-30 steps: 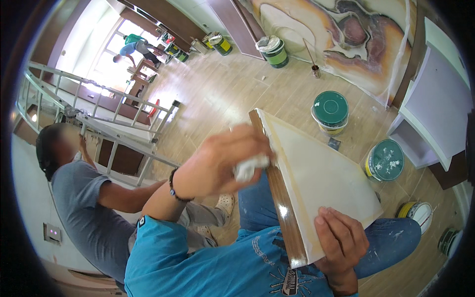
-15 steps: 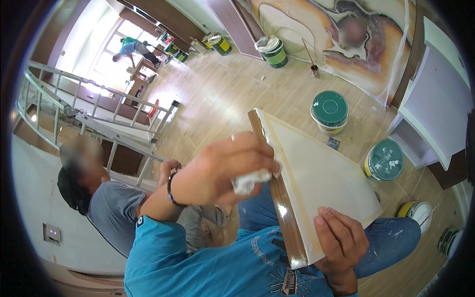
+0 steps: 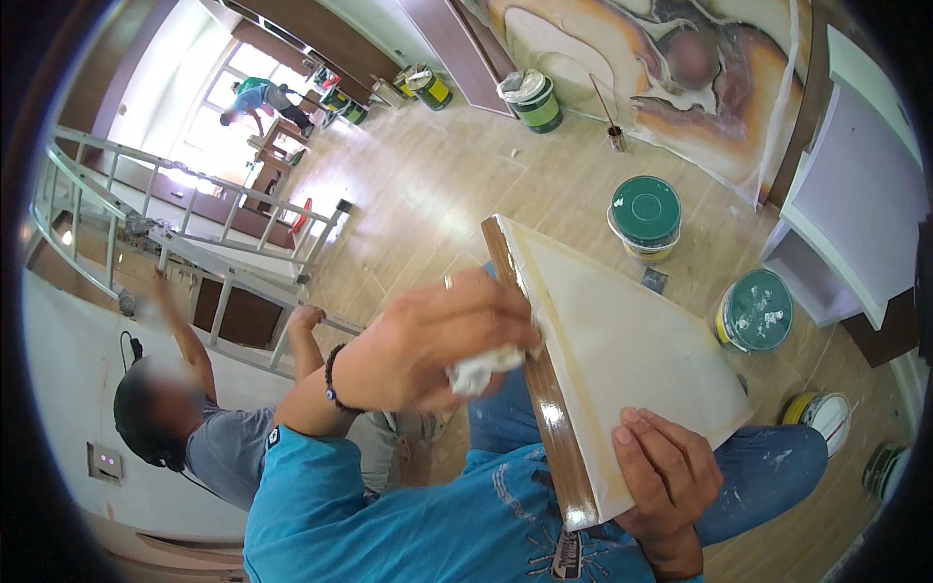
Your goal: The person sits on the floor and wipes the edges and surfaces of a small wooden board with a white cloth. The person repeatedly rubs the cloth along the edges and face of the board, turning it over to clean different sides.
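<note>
A flat white board [image 3: 632, 340] lies across my jeans, a strip of yellowish tape running along its face. Its long edge is a glossy brown wood-grain strip [image 3: 553, 416] turned toward my left. My left hand [image 3: 447, 335] is closed around a crumpled white rag [image 3: 483, 371], and its fingertips meet the upper half of that strip, slightly blurred. Near the bottom corner my right hand [image 3: 666, 466] grips the board, fingers flat on the white face; the thumb is hidden.
A person in a grey shirt [image 3: 228, 447] sits close on my left beside a metal ladder [image 3: 204, 257]. Green-lidded buckets [image 3: 646, 211] stand on the tiled floor [image 3: 428, 185] ahead and right. A white curved unit [image 3: 855, 185] is at far right. Another person [image 3: 258, 99] bends over far off.
My left hand with the rag has shifted slightly left and down along the brown edge. The person beside me has lowered their head and raised an arm toward the ladder.
</note>
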